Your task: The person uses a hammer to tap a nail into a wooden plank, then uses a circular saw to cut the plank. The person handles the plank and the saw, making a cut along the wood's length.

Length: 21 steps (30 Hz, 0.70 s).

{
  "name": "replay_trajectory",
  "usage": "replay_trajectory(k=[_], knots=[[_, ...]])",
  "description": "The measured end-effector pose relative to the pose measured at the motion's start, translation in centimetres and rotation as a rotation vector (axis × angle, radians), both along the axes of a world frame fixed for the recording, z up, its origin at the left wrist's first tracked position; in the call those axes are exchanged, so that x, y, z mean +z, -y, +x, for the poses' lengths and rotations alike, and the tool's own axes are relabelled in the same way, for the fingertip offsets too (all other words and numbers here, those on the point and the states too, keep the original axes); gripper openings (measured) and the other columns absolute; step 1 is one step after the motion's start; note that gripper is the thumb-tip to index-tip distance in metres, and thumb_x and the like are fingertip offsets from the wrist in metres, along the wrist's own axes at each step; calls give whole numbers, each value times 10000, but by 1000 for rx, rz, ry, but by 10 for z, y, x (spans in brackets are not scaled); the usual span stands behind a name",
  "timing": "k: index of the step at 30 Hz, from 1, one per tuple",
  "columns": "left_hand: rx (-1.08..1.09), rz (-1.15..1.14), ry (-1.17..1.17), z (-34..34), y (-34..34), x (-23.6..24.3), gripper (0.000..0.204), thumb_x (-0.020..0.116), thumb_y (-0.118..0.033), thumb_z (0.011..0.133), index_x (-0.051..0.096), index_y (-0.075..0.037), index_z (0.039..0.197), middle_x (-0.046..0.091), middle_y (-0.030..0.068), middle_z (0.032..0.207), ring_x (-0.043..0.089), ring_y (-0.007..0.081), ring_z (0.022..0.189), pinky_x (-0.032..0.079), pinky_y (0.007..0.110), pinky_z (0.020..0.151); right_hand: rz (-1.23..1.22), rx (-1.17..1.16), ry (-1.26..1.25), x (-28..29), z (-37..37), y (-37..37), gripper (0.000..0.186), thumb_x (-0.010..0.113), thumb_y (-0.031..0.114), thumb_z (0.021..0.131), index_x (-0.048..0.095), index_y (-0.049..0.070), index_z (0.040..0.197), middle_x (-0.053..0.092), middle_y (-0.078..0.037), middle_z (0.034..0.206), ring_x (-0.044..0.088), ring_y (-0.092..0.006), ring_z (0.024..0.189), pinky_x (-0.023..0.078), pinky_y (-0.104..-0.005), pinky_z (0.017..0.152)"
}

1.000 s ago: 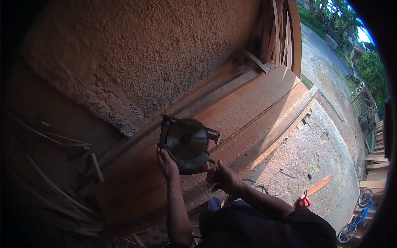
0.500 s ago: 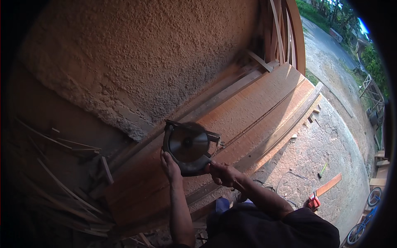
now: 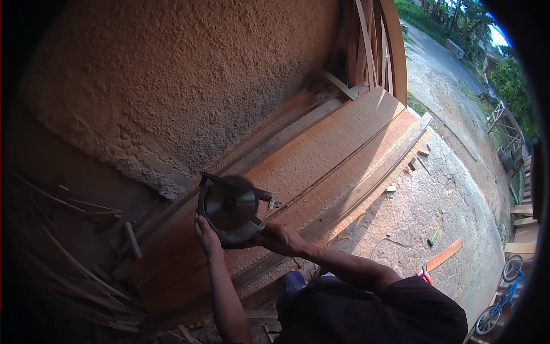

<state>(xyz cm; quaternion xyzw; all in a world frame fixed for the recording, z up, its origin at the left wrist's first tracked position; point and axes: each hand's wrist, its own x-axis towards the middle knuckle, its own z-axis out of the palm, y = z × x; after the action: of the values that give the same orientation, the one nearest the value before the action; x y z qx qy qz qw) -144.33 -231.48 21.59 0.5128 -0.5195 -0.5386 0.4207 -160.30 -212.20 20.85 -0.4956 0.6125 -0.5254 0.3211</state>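
A circular saw [image 3: 230, 205] with a round bare blade and a dark guard is held over the near left part of a wide reddish-brown plank [image 3: 321, 155]. My left hand [image 3: 208, 236] is closed on the saw's lower left edge. At its lower right side my right hand [image 3: 282, 238] is wrapped round the saw, the grip itself mostly hidden. A dark lengthwise cut line runs along the sawdust-strewn plank, from beside the saw toward the far end.
A rough wall [image 3: 189, 74] rises behind the plank. Thin wood strips [image 3: 74, 252] lie at the left. On the concrete floor to the right are a red-handled handsaw [image 3: 443, 257] and a tool with a green handle [image 3: 435, 234]. A blue bicycle [image 3: 506, 295] stands at the lower right.
The circular saw and both hands have moved left along the plank, still together. The whole view has also shifted slightly, so the surroundings sit farther left.
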Motion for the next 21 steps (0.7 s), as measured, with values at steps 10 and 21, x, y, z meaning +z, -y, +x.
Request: replay_trajectory(k=[10,21], knots=[[34,80,-90,1,-1,1,608,401,-400,1098,396,49,1508,461,217,1511,515,295,1351,426,386,1112,286,346,1725,-19,15,0,385,513,539,1034,601,171,962,489,52,637,508,-100,514,344,-222,397],[-13,36,-53,6,9,-13,681,477,-464,1068,359,23,1530,433,201,1529,518,308,1337,454,401,1094,-8,-34,-727,0,-7,2,326,652,354,968,581,37,946,628,-121,662,676,-318,583,509,-441,475]])
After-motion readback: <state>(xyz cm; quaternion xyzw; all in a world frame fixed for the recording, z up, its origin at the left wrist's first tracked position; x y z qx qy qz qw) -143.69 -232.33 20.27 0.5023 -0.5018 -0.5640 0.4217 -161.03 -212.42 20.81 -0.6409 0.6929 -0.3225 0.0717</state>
